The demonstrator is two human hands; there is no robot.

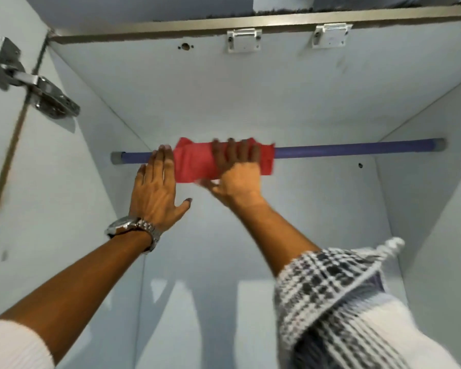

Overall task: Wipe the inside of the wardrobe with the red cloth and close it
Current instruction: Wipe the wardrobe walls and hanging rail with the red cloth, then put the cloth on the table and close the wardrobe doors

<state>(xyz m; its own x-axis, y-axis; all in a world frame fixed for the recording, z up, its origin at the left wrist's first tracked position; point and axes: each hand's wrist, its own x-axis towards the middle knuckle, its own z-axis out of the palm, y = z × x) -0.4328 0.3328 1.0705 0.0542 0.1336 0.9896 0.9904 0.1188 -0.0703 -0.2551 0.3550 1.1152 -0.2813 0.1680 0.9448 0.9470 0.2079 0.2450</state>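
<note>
A: Pressing the cloth (pixel 194 163) over the rail (pixel 330 150), the right hand (pixel 237 177) has its fingers curled over the top and the thumb underneath, so it grasps cloth and rail together. The hand looks a little blurred.

B: And the left hand (pixel 155 187)?

A: Flat and spread, grasping nothing. Its fingertips touch the rail just beside the cloth's left edge, and a watch (pixel 133 227) sits on that wrist.

B: Where does the rail run from the grip?

A: Straight across, left to right, from one side wall of the wardrobe (pixel 277 89) to the other. The cloth is wrapped around it left of the middle. The long bare stretch lies to the right of the grip; only a short piece shows on the left, partly under the left hand.

B: So the wipe goes rightward?

A: That's my guess: the right hand is nearer that stretch and could slide along the axis. The walls look unwiped from here, though I can't tell. The door, by its hinge (pixel 32 83) at the left, is open.
</note>
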